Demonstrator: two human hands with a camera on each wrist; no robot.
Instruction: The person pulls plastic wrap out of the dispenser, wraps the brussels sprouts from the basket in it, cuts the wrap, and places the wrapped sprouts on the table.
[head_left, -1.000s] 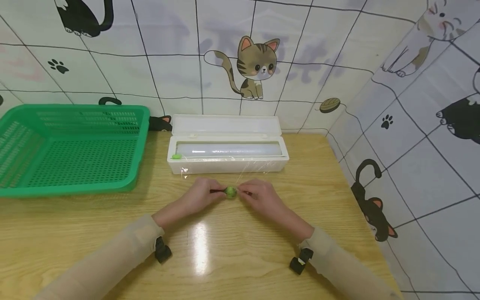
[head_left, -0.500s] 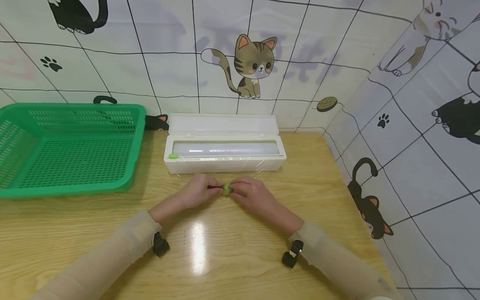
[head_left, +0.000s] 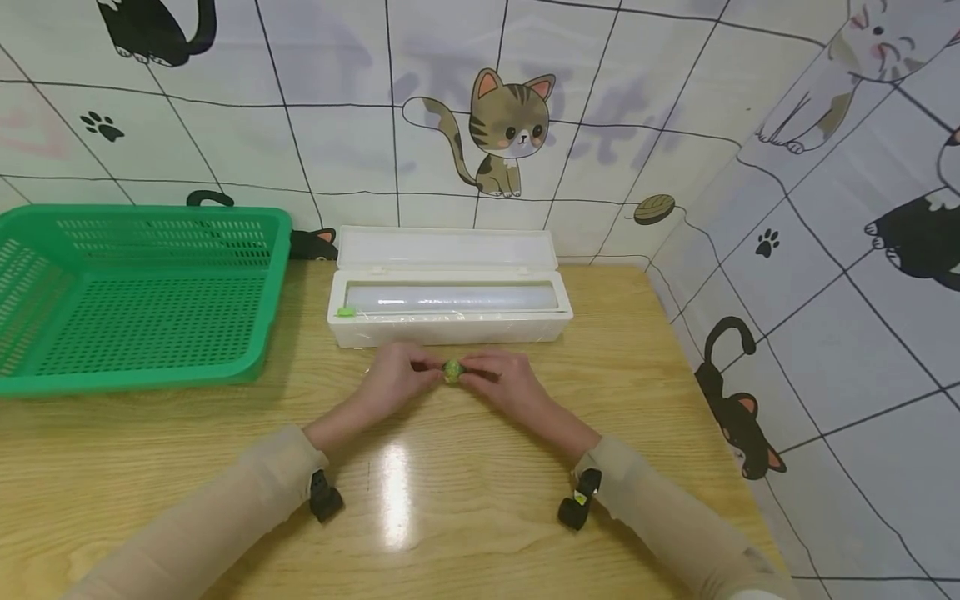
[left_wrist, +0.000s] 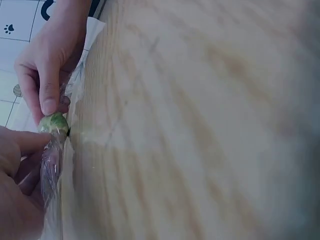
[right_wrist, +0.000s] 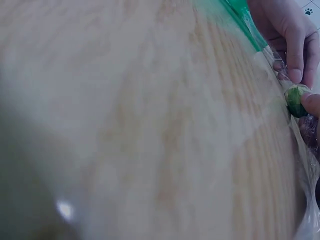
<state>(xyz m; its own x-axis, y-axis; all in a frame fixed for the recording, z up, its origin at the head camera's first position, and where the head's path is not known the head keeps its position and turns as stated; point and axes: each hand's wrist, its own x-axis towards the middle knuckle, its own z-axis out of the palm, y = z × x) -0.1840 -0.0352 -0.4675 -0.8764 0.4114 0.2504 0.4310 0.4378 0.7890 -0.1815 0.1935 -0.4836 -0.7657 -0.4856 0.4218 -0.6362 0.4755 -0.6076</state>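
A small green Brussels sprout (head_left: 452,372) is held between both hands, close over the table in front of the cling film box (head_left: 450,333). My left hand (head_left: 397,377) pinches it from the left with thumb and fingers, and my right hand (head_left: 507,383) does the same from the right. Clear cling film (left_wrist: 51,172) runs crumpled along the left hand's fingers in the left wrist view and covers part of the sprout. In the right wrist view the sprout's dark green leaves show beside the right thumb (right_wrist: 311,103).
The white box's lid (head_left: 446,247) stands raised, with the film roll (head_left: 450,297) inside and a green slider (head_left: 346,312) at its left end. A green plastic basket (head_left: 258,367) stands at the left. Cat-patterned walls close off the back and right of the wooden table (head_left: 480,517).
A second ago the right fingers were slightly apart from the sprout; they have closed in on it. Both hands have shifted slightly toward the box with the sprout.
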